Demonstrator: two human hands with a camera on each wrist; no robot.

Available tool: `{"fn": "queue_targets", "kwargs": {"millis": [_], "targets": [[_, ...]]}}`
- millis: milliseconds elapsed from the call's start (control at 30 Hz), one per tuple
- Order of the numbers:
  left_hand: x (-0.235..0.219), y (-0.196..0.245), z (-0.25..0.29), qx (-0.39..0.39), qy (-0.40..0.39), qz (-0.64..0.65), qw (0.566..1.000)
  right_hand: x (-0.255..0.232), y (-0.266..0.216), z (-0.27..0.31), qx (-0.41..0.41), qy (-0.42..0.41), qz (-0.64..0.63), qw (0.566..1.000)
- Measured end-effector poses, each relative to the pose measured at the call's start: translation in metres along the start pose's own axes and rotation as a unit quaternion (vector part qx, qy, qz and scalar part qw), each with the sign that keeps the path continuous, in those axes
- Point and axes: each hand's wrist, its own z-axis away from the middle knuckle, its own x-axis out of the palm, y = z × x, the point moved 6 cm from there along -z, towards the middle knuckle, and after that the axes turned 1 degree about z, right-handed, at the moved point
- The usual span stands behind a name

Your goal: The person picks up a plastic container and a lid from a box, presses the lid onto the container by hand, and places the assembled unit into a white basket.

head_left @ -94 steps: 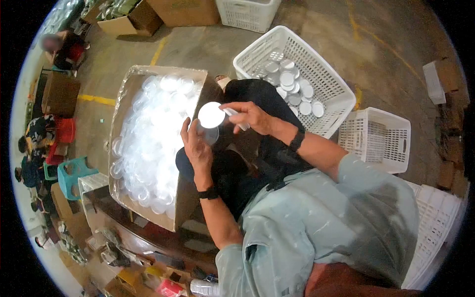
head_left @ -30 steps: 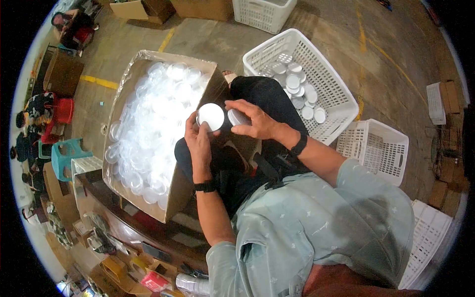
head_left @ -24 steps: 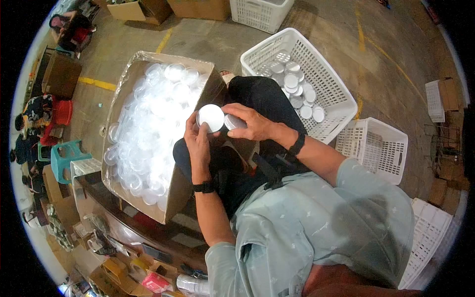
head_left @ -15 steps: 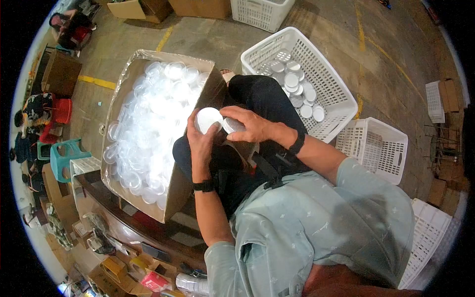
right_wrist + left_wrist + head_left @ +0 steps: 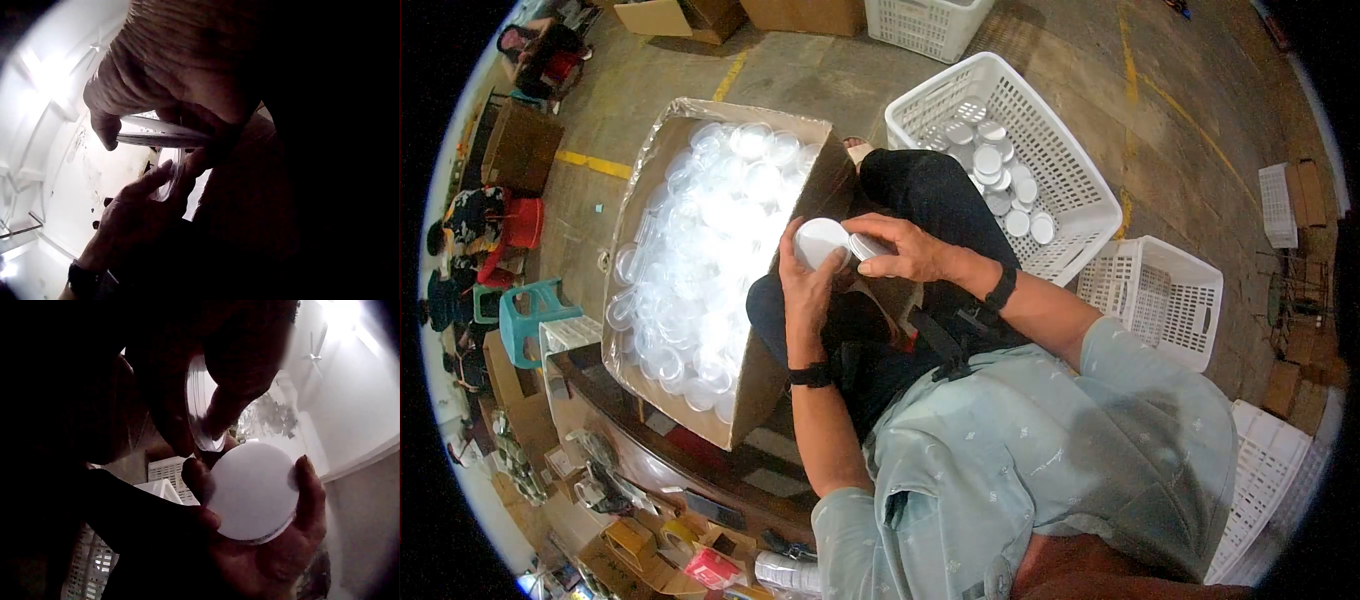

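Observation:
My left hand (image 5: pixel 805 290) holds a white round disc (image 5: pixel 820 242) by its edge, its flat face turned up. In the left wrist view the fingers and thumb curl round the rim of this disc (image 5: pixel 253 492). Close on its right, my right hand (image 5: pixel 920 252) pinches a short stack of thin round discs (image 5: pixel 864 246) between thumb and fingers. The right wrist view shows this stack (image 5: pixel 164 139) edge-on, just over the left hand (image 5: pixel 134 209). Both hands are above the lap, beside a cardboard box (image 5: pixel 780 370) full of clear round plastic pieces (image 5: pixel 700 260).
A white perforated basket (image 5: pixel 1065 170) with several white discs (image 5: pixel 998 180) stands beyond the right knee. A smaller white basket (image 5: pixel 1170 300) is to its right. More cartons (image 5: pixel 800 15) stand at the back. A teal stool (image 5: pixel 530 320) and seated people are at the left.
Earlier a clear round piece showed below the white disc in the left hand. The right hand has since brought its stack leftward, close against the left hand's disc.

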Motion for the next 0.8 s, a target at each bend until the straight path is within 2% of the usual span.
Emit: {"fn": "queue_targets", "kwargs": {"millis": [100, 167, 233, 433, 533, 800], "targets": [[0.000, 0.005, 0.001, -0.033, -0.002, -0.029, 0.999, 0.000, -0.004, 0.000, -0.011, -0.002, 0.004, 1.000], [-0.001, 0.002, 0.001, -0.052, 0.002, -0.042, 0.998, 0.000, -0.009, 0.001, 0.027, -0.028, -0.038, 0.999], [-0.002, 0.002, 0.000, -0.022, 0.012, -0.076, 0.997, 0.001, -0.005, 0.003, 0.017, -0.030, -0.030, 0.999], [-0.005, -0.001, -0.004, 0.004, 0.020, -0.115, 0.993, 0.002, -0.003, 0.004, -0.014, -0.028, -0.002, 0.999], [-0.009, 0.000, -0.005, -0.011, 0.042, -0.087, 0.995, 0.003, -0.006, 0.003, -0.017, -0.042, -0.014, 0.999], [-0.013, -0.005, -0.009, -0.003, 0.079, -0.111, 0.991, 0.008, -0.006, 0.002, -0.044, -0.053, 0.003, 0.998]]}}
